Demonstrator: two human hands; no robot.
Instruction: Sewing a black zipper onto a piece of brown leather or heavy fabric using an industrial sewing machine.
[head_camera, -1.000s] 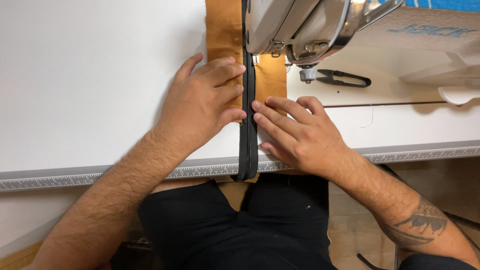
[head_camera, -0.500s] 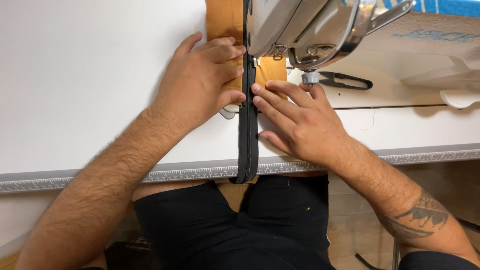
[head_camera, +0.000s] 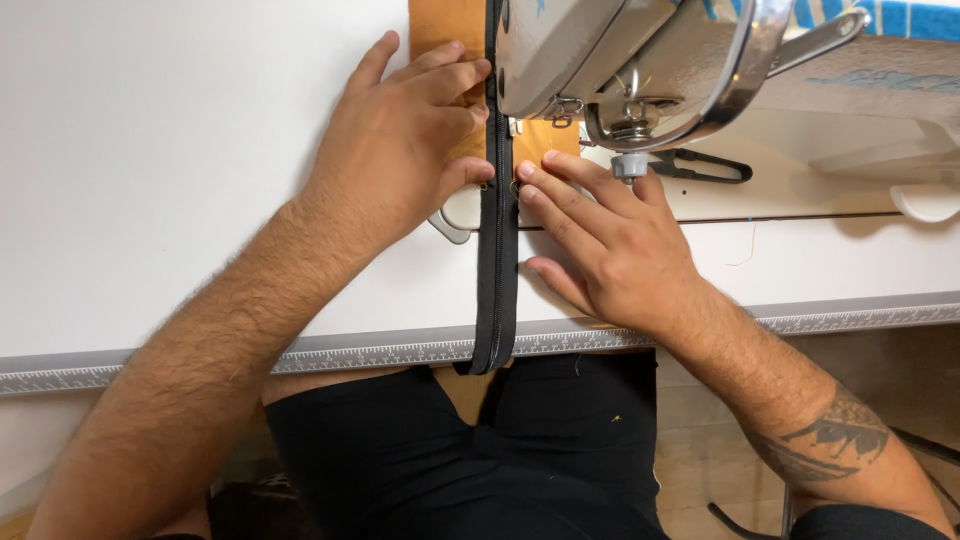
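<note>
Zipper tape, black and narrow, runs straight from the near edge of the white table up under the head of the sewing machine, with its loose end hanging over that edge. The left hand lies flat and open on the left side of the tape, fingers stretched toward the machine and pressing on tan fabric, thumb touching the tape's edge. The right hand lies flat and open on the right side, fingertips touching the tape just below the machine's head; neither hand grips anything. The tan fabric shows on both sides of the tape beneath the machine and reaches toward the far edge of the table. Black scissors lie on the machine bed just beyond the right hand.
</note>
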